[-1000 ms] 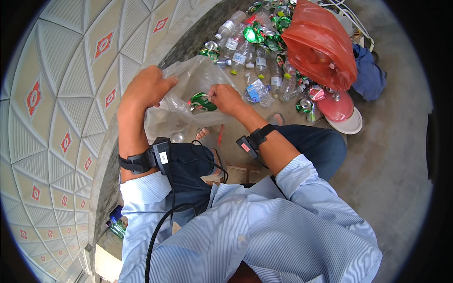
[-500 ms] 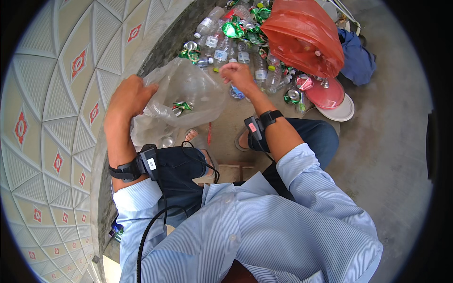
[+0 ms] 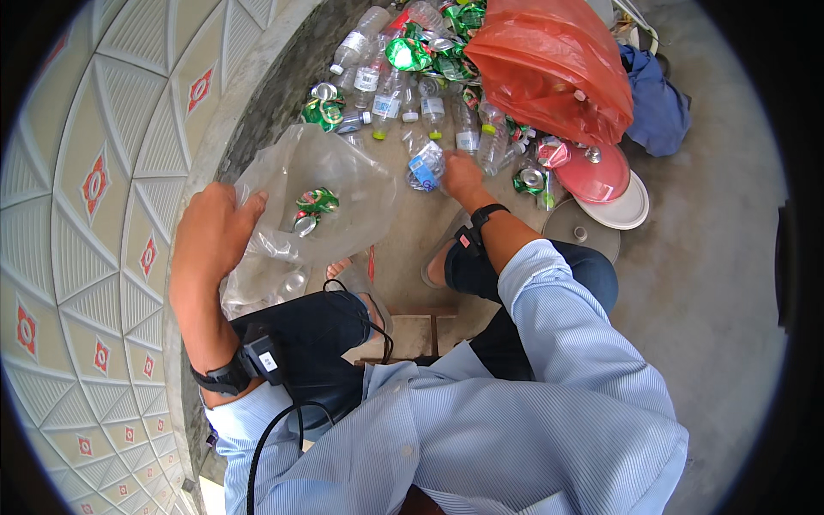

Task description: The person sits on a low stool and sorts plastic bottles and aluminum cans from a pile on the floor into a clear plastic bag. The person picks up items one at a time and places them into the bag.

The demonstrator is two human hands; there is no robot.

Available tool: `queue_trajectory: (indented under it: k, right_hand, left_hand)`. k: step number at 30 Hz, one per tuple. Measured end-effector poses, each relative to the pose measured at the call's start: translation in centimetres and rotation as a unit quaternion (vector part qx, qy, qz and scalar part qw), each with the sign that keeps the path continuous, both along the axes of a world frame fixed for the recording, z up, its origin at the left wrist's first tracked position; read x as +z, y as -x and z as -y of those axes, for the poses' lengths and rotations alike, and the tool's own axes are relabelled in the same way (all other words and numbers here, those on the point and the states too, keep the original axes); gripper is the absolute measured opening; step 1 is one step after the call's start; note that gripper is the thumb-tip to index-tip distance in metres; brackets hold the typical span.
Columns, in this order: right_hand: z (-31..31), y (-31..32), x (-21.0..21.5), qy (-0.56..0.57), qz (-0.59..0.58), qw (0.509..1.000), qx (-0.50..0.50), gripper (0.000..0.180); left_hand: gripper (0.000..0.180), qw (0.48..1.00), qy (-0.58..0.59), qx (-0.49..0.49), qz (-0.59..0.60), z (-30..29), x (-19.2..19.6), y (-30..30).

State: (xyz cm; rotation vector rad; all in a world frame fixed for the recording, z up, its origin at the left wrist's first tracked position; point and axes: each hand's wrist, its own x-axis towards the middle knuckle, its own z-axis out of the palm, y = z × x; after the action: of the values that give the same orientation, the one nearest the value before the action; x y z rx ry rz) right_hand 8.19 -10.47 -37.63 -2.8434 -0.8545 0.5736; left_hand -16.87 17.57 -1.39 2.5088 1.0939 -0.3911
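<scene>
A makeshift spot for sorting recyclables, it seems: empty plastic bottles and crushed cans lie heaped on a bare concrete floor among 2 plastic bags, 1 clear, 1 red. A wall of patterned panels lines the floor's left edge.

The left grip is curling with its back facing up, its thumb pointing toward the right grip. The left forearm is lying nearer the body, directly behind its grip. The right grip is bending, its fingertips showing only partly, while the right forearm is slanting back and rightward from it.
</scene>
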Motion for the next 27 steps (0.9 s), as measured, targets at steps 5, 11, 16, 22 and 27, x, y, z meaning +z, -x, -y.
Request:
queue_trajectory:
  k: [5,11,16,22,27]
  right_hand:
    - [-0.9,0.0,-0.3,-0.014,0.012,0.997,0.071,0.037]
    - [-0.1,0.4,-1.3,0.047,0.084,0.990,0.102,0.031]
    - [0.2,1.4,-0.8,0.062,0.013,0.997,0.046,0.037]
    - [-0.9,-1.7,2.3,-0.065,-0.229,0.968,-0.077,0.074]
    - [0.1,-4.5,8.8,-0.248,-0.378,0.872,-0.188,0.051]
  left_hand:
    - [0.051,0.999,0.013,0.022,-0.026,0.6,0.3,-0.7]
    - [0.051,0.999,0.020,0.029,-0.008,1.0,0.2,-0.7]
    - [0.049,0.999,0.012,0.026,-0.015,1.0,0.0,-0.5]
    - [0.046,1.000,-0.018,-0.013,0.003,1.0,0.2,-0.6]
    - [0.047,0.998,-0.031,-0.049,0.037,0.8,0.1,-0.5]
